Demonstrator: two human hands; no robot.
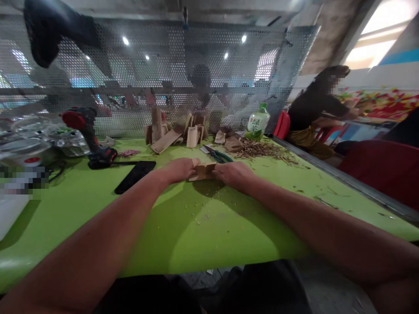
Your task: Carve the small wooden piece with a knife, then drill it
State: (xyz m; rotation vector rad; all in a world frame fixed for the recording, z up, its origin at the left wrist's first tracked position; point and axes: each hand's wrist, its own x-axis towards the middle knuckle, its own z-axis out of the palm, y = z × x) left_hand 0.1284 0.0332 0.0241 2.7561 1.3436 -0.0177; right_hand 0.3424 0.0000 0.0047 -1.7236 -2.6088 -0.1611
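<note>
Both my hands grip a small tan piece [203,171], which looks like folded cardboard or thin wood, just above the green tabletop [216,244]. My left hand [181,170] has its fingers closed on the left end. At the right end, my right hand [234,173] pinches it between thumb and fingers. A crease or join shows near the middle of the piece. Right behind it lie green-handled pliers [220,156]. Pale crumbs are scattered on the table below my hands.
To the left stand a cordless drill [88,137] and a dark phone [135,176]. Tan strips [166,139] lean at the back beside a pile of brown scraps [262,149] and a green tea bottle [258,122]. A seated person [310,104] is beyond the right edge.
</note>
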